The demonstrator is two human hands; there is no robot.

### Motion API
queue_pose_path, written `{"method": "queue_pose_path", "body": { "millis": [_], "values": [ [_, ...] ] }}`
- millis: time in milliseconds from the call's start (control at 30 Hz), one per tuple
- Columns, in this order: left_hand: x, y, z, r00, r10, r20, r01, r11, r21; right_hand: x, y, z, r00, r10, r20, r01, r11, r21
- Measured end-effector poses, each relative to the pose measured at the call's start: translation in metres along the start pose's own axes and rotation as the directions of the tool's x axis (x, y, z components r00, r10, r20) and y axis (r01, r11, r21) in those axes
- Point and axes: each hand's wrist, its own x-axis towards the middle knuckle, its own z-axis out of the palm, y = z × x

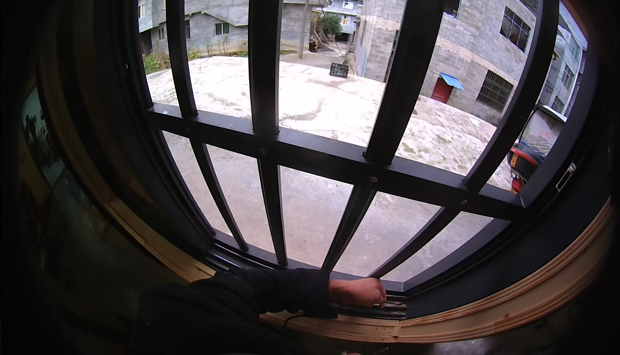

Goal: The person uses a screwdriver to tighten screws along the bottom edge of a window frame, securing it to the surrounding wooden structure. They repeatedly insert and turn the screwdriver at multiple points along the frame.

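Observation:
My left hand point(359, 292), in a dark sleeve point(284, 290), reaches across to the bottom of a dark window frame point(413, 282). Its fingers are closed and bent down at the sill track point(371, 312). Whatever they pinch is hidden or too small to name. Just above the hand, a slanting black bar point(413, 242) meets the lower frame. A pale sliver at the lower edge may be part of my right hand point(352, 354), with a thin dark thing beside it; its fingers do not show.
A black crossbar point(316, 151) and upright bars point(265, 51) span the window. Wooden trim point(491, 326) curves along the sill. Outside lie a concrete yard point(310, 106), a black crate point(339, 69), grey block buildings point(475, 48) and a red-and-black vehicle part point(524, 160).

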Motion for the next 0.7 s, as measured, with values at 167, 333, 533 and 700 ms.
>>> {"method": "queue_pose_path", "body": {
  "millis": [167, 333, 533, 700],
  "values": [
    [0.007, -0.013, 0.005, 0.999, -0.019, -0.031, 0.015, 0.994, -0.108, -0.001, 0.0, 0.002, 1.0, 0.013, -0.006, -0.012, 1.0, 0.007],
    [0.013, -0.024, 0.007, 0.998, -0.048, -0.038, 0.04, 0.984, -0.173, -0.003, -0.002, 0.003, 0.999, 0.041, 0.004, -0.041, 0.999, 0.017],
    [0.009, -0.023, 0.007, 0.997, -0.027, -0.069, 0.019, 0.992, -0.123, -0.006, -0.007, 0.002, 0.998, 0.07, 0.005, -0.07, 0.997, 0.019],
    [0.006, -0.02, 0.005, 0.996, -0.064, -0.068, 0.054, 0.988, -0.148, -0.007, -0.007, 0.005, 0.999, -0.005, -0.036, 0.005, 1.0, -0.017]
  ]
}}
